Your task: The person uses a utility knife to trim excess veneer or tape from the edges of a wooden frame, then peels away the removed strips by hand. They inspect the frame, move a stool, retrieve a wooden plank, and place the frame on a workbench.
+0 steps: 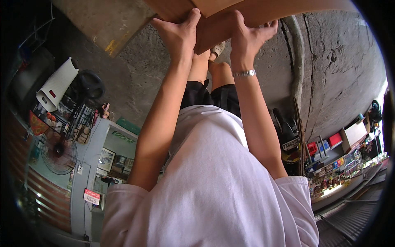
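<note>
A broad brown panel (218, 29), apparently cardboard or thin board in overlapping pieces, fills the top centre, above my legs. My left hand (177, 35) grips its near part on the left, thumb pointing up along it, other fingers partly hidden. On the right, my right hand (249, 41), with a metal watch (243, 73) at the wrist, holds the panel's lower edge, some fingers curled up at it. A light clog (219, 49) on my foot shows just below the panel.
A concrete slab with yellow marks (103, 29) lies upper left on rough floor (333, 57). At left stand a fan (57, 150), a white plastic object (55, 84) and shelving. To the right are a black scooter-like vehicle (284, 127), a curb-like strip (298, 61) and stocked displays (341, 173).
</note>
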Action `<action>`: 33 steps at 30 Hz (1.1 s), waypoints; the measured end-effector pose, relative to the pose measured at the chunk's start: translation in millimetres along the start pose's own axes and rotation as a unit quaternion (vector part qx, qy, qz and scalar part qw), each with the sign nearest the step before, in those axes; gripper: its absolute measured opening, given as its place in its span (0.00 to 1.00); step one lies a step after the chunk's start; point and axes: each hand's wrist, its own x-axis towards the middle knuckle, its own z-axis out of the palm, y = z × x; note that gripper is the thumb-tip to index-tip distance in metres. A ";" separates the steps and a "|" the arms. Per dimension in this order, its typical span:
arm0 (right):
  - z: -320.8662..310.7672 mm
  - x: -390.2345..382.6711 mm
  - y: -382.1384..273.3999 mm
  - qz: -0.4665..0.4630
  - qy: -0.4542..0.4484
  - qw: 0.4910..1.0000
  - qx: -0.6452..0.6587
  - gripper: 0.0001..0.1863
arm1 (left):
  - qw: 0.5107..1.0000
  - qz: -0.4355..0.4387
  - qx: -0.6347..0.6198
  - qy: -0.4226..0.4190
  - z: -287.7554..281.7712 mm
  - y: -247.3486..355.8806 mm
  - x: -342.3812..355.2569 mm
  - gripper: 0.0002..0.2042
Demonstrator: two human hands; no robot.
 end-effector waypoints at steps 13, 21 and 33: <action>21.5 -35.4 -24.3 0.029 -0.013 0.999 -0.032 0.72 | 0.990 0.017 0.142 0.010 -1.7 -2.5 -5.9 0.39; -25.0 -30.3 -19.4 0.238 -0.016 0.932 0.274 0.42 | 0.991 -0.074 0.106 -0.023 -26.5 10.3 -28.1 0.39; -57.5 -4.7 -67.5 0.361 -0.007 0.852 0.379 0.29 | 0.985 0.090 0.104 0.101 -108.1 109.2 110.8 0.24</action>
